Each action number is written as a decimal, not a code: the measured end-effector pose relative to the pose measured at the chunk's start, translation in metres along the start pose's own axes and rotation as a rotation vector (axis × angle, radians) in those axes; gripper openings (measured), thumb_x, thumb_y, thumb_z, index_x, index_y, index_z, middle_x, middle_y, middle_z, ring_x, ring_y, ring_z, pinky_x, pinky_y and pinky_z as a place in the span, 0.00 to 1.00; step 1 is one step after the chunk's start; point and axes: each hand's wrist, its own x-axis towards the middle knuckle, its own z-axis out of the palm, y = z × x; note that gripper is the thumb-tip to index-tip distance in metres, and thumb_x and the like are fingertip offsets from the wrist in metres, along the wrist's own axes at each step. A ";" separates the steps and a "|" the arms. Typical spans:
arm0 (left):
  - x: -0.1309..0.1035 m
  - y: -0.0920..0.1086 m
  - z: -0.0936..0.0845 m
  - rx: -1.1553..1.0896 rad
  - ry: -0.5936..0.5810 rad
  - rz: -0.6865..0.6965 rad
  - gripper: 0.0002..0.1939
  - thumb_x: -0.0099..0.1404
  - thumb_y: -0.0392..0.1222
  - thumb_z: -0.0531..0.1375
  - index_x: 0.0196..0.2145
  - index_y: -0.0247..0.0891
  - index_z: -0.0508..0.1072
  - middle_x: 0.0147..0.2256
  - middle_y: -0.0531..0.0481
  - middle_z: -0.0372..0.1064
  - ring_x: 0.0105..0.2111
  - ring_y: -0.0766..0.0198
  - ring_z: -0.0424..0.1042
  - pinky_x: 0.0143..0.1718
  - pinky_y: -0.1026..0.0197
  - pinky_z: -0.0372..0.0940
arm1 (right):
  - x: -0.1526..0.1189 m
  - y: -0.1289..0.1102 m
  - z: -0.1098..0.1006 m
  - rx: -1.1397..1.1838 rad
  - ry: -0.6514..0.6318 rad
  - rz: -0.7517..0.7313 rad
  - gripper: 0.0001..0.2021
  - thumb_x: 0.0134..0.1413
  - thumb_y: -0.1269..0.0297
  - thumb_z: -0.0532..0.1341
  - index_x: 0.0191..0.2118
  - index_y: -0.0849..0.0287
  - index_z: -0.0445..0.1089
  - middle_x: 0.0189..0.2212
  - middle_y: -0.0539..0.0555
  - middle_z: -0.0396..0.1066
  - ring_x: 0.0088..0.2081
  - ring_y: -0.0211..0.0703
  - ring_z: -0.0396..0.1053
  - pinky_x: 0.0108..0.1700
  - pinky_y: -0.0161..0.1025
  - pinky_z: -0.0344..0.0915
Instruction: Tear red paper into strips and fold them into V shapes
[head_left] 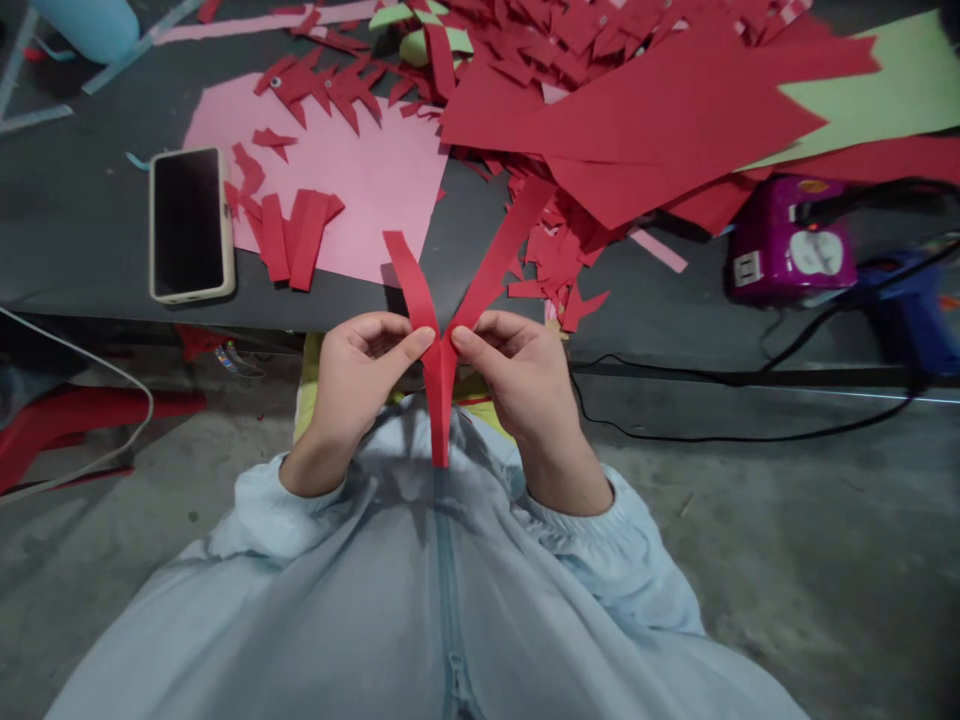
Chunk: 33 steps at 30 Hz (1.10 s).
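Between my hands is a red paper strip (441, 400), creased lengthwise at its lower part, its two upper arms spread apart in a V. My left hand (364, 375) pinches the left arm near the fork between thumb and fingers. On the other side, my right hand (517, 375) pinches the right arm, its thumb close to the same fork. Both hands are in front of the table edge, close to my jacket. Several cut red strips (304, 235) lie on a pink sheet (375, 190) beyond my left hand, with folded red paper pieces (289, 85) farther back.
A phone (191, 225) lies at left on the dark table (90, 220). Large red sheets (622, 120) and heaped red scraps (559, 250) cover the back and middle. At right are a purple power block (787, 240), a blue glue gun (904, 305) and a black cable (675, 438) hanging over the edge.
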 end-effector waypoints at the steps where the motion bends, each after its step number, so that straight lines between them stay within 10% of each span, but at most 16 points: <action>1: 0.000 0.000 0.000 -0.005 -0.009 -0.005 0.14 0.50 0.48 0.72 0.25 0.37 0.76 0.26 0.54 0.73 0.25 0.71 0.69 0.29 0.67 0.67 | 0.000 0.000 0.000 0.005 0.002 -0.002 0.15 0.36 0.56 0.76 0.25 0.56 0.73 0.24 0.46 0.74 0.25 0.33 0.71 0.33 0.33 0.73; 7: -0.001 -0.001 -0.005 -0.062 -0.212 -0.048 0.14 0.50 0.47 0.73 0.32 0.37 0.79 0.31 0.50 0.79 0.30 0.63 0.77 0.34 0.62 0.72 | 0.001 -0.001 -0.001 -0.018 0.050 -0.028 0.15 0.35 0.56 0.76 0.25 0.57 0.73 0.23 0.45 0.74 0.24 0.31 0.69 0.30 0.30 0.69; 33: 0.000 -0.001 -0.008 -0.013 -0.221 -0.059 0.11 0.51 0.45 0.72 0.26 0.39 0.75 0.26 0.54 0.71 0.28 0.67 0.70 0.33 0.64 0.67 | -0.002 0.000 -0.002 -0.038 -0.053 0.029 0.13 0.37 0.55 0.75 0.26 0.56 0.75 0.23 0.46 0.74 0.25 0.32 0.67 0.28 0.31 0.67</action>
